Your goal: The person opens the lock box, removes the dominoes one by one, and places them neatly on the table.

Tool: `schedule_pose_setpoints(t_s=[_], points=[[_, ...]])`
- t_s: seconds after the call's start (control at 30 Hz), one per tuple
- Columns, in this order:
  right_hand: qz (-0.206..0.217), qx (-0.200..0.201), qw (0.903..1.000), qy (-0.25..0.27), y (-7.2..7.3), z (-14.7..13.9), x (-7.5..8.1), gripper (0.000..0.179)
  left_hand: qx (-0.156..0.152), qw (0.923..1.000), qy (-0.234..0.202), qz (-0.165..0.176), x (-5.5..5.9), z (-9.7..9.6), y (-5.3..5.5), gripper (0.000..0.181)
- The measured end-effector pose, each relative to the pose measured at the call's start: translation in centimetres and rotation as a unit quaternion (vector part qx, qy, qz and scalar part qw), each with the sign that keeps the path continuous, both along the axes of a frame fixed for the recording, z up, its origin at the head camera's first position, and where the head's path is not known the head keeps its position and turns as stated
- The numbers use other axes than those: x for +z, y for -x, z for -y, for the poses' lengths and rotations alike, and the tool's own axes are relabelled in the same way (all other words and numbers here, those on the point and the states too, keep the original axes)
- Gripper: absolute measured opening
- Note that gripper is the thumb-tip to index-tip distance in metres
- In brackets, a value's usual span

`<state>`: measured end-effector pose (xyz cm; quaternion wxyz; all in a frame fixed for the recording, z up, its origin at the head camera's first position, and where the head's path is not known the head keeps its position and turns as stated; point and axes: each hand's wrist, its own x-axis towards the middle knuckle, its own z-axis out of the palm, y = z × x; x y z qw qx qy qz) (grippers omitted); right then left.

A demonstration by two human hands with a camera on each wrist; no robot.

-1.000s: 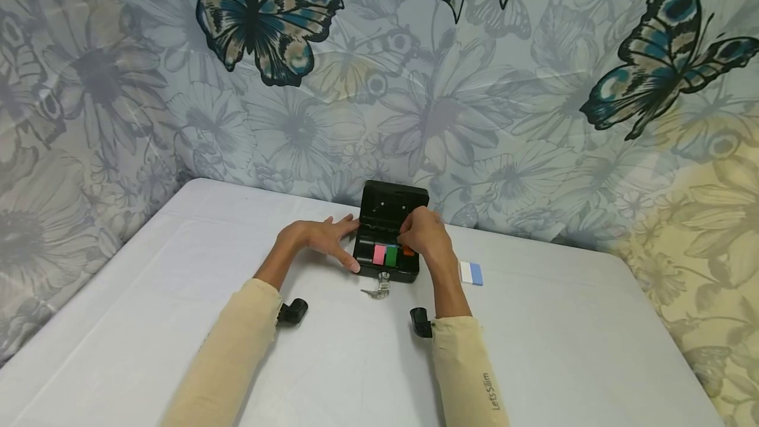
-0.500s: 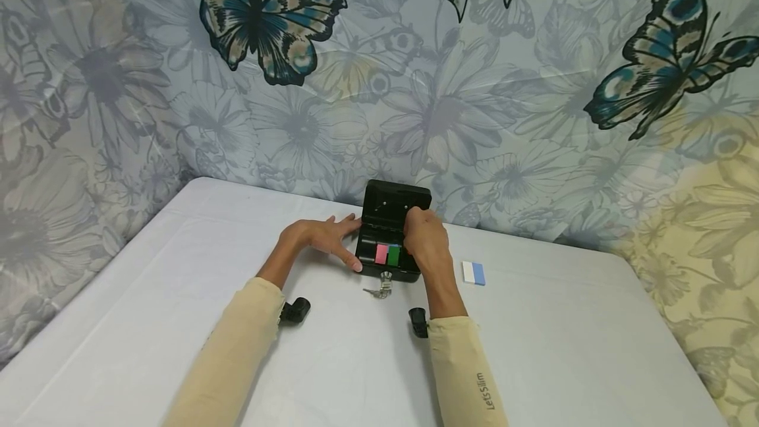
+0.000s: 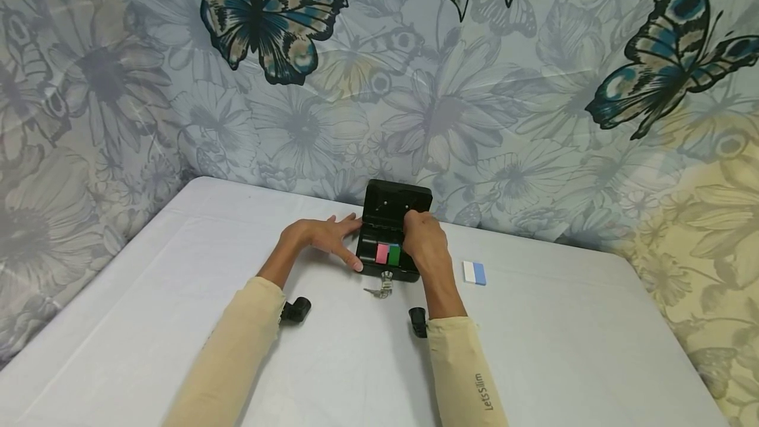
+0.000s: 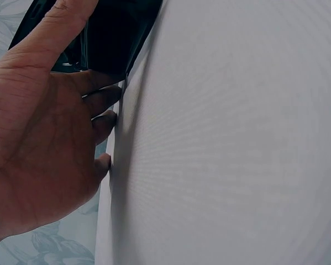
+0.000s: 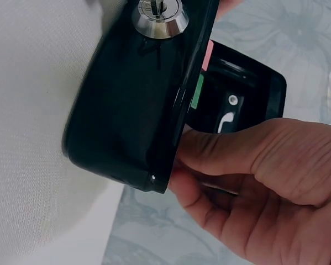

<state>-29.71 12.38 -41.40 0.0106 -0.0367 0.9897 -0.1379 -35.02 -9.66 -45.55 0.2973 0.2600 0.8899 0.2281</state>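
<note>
A small black cash box [image 3: 388,275] stands with its lid [image 3: 396,200] raised. Inside lie a pink block [image 3: 382,254] and a green block [image 3: 394,255]. My left hand [image 3: 326,238] spreads its fingers along the box's left side, the thumb at the front left corner. At the right side, the curled right hand [image 3: 425,239] covers part of the interior. In the right wrist view that hand [image 5: 264,187] has its thumb over the rim and index finger low at the corner, gripping the box's side; its fingertips are partly hidden.
Keys [image 3: 379,293] hang from the lock [image 5: 159,19] at the box's front. A white and blue block [image 3: 474,273] lies on the white table [image 3: 563,348] to the right. Behind the table hangs a butterfly-patterned cloth [image 3: 445,117].
My right hand has shifted down and to the right side of the box, now covering the orange piece seen earlier in it. The left hand keeps its place.
</note>
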Motion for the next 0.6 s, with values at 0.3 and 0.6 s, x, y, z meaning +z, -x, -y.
schedule_pose_setpoints(t_s=[0.3,0.6], points=[[0.024,0.000,0.9997,0.000,-0.08,0.17,0.20,0.013,-0.001,1.0000,0.000,-0.001,0.05,0.07,-0.04,0.123],[0.059,0.002,0.9983,-0.007,0.32,0.01,0.17,0.013,-0.003,1.0000,-0.003,-0.003,0.08,-0.04,-0.08,0.122]])
